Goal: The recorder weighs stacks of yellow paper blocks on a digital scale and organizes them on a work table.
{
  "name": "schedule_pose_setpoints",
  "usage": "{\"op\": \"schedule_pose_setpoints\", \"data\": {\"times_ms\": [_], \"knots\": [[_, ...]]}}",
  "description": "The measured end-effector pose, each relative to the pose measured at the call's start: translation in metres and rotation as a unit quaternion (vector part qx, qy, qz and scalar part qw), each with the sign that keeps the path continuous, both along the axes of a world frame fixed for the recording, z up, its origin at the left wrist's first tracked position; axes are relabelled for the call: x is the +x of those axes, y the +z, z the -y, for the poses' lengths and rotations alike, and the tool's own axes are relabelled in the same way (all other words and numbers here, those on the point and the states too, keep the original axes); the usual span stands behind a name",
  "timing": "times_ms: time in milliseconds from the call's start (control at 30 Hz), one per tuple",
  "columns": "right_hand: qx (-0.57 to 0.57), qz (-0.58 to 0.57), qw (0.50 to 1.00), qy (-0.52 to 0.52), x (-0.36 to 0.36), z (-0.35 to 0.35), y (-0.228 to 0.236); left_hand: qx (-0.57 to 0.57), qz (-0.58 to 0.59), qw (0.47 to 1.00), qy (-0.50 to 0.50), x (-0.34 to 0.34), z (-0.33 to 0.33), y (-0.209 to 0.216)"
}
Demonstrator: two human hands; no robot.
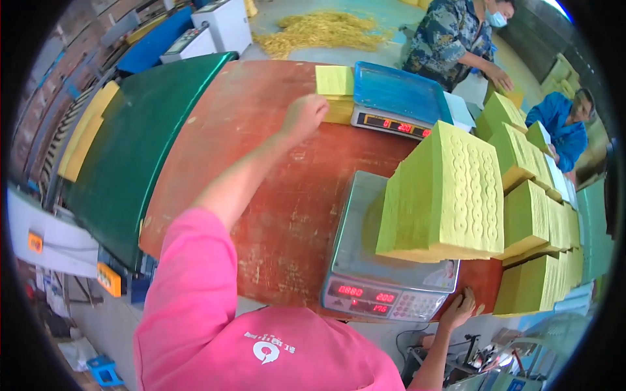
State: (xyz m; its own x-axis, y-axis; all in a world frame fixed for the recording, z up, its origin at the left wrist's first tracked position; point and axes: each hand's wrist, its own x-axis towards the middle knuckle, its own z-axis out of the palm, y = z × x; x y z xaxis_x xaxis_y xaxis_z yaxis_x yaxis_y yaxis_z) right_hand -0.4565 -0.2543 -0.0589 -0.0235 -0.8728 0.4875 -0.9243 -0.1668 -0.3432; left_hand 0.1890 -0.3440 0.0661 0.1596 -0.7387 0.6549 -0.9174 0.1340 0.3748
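My left hand (305,117) reaches out over the red table with its fingers curled closed. Its fingertips are beside a small stack of yellow paper (335,81) at the far edge; whether they pinch anything is hidden. Down at the near table edge, my right hand (459,309) rests with fingers apart and holds nothing, just right of a digital scale (372,277). On that scale stands a tall block of yellow embossed paper (443,195), leaning slightly. A second scale with a blue top (399,94) stands behind, touching or nearly touching the small stack.
Several stacks of yellow paper (527,215) line the table's right side. Left of the red tabletop (261,215) runs a green conveyor belt (140,130) with yellow sheets (88,133) beyond it. Two people (450,42) work at the far right. Yellow scraps (326,32) lie piled on the floor.
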Motion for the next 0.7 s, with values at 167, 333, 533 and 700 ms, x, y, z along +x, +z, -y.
{"op": "schedule_pose_setpoints", "data": {"times_ms": [167,333,533,700], "knots": [[0.004,-0.018,1.0,-0.001,0.011,0.0,0.009,0.078,0.091,0.993,-0.011,0.061,0.096,-0.017],[-0.001,-0.053,0.998,-0.027,0.016,-0.001,0.011,0.164,0.203,0.964,-0.048,0.083,0.121,-0.027],[0.007,-0.05,0.998,-0.031,0.018,0.002,0.007,0.067,0.314,0.945,-0.06,0.087,0.096,-0.025],[0.004,-0.024,0.999,-0.023,0.003,0.001,-0.002,-0.002,0.28,0.958,-0.06,0.05,-0.019,-0.005]]}}
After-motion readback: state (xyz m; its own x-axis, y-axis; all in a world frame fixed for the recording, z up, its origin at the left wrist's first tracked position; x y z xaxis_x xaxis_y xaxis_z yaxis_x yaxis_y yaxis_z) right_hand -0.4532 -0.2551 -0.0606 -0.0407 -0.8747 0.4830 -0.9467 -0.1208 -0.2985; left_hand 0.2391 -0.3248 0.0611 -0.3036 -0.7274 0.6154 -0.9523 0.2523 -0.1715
